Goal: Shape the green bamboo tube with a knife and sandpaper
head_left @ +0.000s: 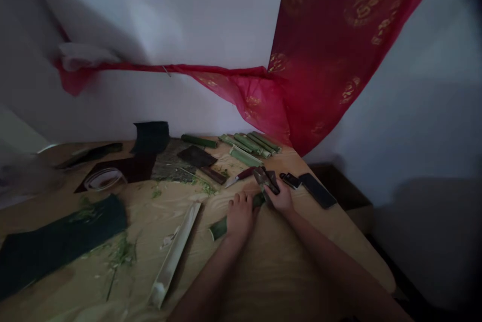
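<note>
Lying flat on the wooden table is a green half-round piece of bamboo (pixel 218 228), its near end pointing left. My left hand (pixel 241 214) presses over its middle with the fingers curled around it. My right hand (pixel 281 197) is closed on a dark, blocky tool (pixel 262 178) at the bamboo's far end; its exact kind is too dim to make out. Just beyond my hands lies a knife (pixel 241 176) with a reddish-brown handle. To the left of my left hand rests a long pale split bamboo strip (pixel 176 254), hollow side up.
Several green bamboo pieces (pixel 248 143) lie at the back edge. A black phone (pixel 318 190) and a small black object (pixel 289 180) sit at the right edge. Dark cloth (pixel 64 231), green shavings (pixel 122 254) and a pale coil (pixel 105 179) are on the left.
</note>
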Motion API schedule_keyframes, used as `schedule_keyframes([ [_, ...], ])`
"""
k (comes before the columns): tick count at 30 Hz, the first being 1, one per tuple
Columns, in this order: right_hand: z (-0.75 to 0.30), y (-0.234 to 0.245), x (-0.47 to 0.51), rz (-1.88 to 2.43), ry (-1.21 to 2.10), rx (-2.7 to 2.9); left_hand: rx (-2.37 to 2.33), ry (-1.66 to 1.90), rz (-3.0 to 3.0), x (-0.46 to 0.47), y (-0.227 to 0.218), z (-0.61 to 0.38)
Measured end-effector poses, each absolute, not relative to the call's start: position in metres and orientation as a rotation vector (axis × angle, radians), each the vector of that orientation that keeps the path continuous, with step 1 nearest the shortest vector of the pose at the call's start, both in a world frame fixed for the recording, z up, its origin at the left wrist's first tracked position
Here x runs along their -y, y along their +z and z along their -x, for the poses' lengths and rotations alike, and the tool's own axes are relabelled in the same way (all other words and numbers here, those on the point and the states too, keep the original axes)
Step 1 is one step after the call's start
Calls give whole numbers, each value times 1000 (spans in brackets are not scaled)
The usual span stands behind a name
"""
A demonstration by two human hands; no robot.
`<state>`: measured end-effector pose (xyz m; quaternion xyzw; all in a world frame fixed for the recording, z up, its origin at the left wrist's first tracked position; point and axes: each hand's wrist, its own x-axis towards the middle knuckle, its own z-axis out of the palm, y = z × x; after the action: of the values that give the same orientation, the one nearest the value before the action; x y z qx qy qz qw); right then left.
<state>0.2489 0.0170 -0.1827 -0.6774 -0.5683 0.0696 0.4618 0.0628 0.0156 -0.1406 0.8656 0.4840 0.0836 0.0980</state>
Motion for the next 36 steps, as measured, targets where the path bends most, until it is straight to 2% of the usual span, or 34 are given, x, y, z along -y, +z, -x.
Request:
schedule_keyframes([
  [10, -250, -178, -29, 1735, 69, 1379, -1382, 300, -2554, -23, -150, -52],
  [19, -243, -193, -29, 1845, 59, 1590, -1349, 382, -2582, -31, -148, -57],
  [27, -237, -168, -57, 1906, 98, 1747, -1355, 366, -2579, -31, -146, -57],
  [36, -232, -182, -3, 1965, 75, 1725, -1396, 375, -2555, -32, -145, -58],
])
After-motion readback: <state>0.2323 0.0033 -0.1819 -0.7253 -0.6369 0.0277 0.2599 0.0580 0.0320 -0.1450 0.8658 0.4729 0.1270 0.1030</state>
